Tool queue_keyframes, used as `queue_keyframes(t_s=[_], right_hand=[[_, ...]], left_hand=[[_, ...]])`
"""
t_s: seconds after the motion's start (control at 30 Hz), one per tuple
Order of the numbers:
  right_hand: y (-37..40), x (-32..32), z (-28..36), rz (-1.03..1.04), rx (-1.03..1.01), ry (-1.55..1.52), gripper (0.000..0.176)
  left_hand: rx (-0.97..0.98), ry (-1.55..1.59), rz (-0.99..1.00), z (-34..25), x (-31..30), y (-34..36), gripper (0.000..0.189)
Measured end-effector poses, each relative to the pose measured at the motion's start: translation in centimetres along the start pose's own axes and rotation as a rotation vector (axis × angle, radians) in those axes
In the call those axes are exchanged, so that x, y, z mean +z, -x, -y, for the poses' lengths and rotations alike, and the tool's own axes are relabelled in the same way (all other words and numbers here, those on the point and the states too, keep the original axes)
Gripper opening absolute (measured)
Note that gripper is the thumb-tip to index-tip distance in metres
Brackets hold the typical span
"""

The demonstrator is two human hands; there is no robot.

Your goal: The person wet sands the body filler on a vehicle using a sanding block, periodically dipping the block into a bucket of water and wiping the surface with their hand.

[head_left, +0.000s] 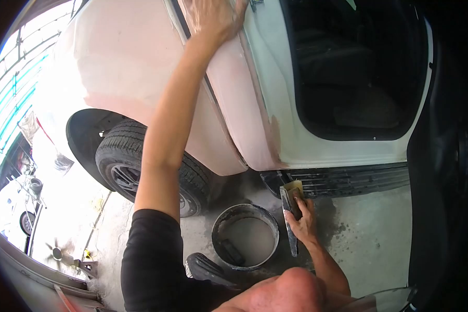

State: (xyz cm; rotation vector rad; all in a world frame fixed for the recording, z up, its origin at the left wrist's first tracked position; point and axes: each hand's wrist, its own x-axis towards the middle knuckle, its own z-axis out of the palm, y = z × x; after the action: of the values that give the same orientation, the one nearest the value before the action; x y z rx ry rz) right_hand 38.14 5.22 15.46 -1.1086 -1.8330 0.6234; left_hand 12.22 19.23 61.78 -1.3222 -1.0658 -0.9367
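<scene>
My left hand [213,18] lies spread on the pinkish, patchy door panel [239,93] of a car. Its fingertips run out of the top of the view. Lower right, my right hand [302,221] grips a long, dark sanding block [289,229] with pale smears, together with a yellowish piece [295,185] at its upper end. Beside that hand, on the floor, stands a round bucket [217,210] of cloudy grey water. A dark oblong block [233,251] sits in the water against the bucket's left side.
A black ribbed side step [353,179] runs under the car door. The wheel [125,161] is left of the bucket. My dark shoe [208,268] is close to the bucket. Wet patches mark the concrete floor [374,229]. A fan [57,253] stands at lower left.
</scene>
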Motion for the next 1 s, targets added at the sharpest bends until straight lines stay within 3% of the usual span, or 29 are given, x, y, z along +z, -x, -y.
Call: queue_keyframes(t_s=[0.4,0.5,0.73,0.93,1.0], right_hand=[[0.3,-0.2,-0.1,0.027,0.016,0.042,0.066],[0.4,-0.2,0.1,0.048,0.031,0.053,0.067],[0.6,0.1,-0.3,0.026,0.001,0.046,0.068],[0.5,0.1,-0.4,0.029,0.006,0.083,0.07],[0.3,-0.2,-0.1,0.027,0.02,0.077,0.069]], left_hand=[[-0.063,0.133,0.117,-3.0,-1.6,9.0,0.09],[-0.006,0.214,0.012,-3.3,-0.6,11.5,0.091],[-0.047,0.272,0.108,-4.5,-0.5,16.2,0.092],[-0.014,0.28,-0.057,-2.3,-1.6,7.3,0.094],[-0.111,-0.052,0.036,-0.7,-0.3,2.8,0.09]])
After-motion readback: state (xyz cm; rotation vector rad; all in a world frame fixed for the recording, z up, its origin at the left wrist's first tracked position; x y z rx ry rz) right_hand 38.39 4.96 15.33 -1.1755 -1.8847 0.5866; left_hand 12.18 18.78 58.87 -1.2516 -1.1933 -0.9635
